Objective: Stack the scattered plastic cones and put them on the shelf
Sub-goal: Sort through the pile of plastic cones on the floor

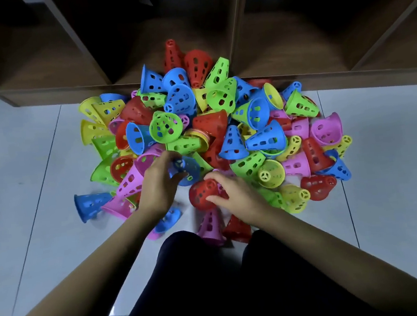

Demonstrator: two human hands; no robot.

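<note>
Left hand pinches a blue cone, right hand grips a red cone — both at the near edge of the pile, short of the shelf. The holds are blurred and possibly loose — nesting the cones tilted could jam or drop one.

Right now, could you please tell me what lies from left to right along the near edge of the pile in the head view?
Lone blue cone → left hand → held blue cone → held red cone → right hand → nearest yellow cone → lying red cone.
</note>
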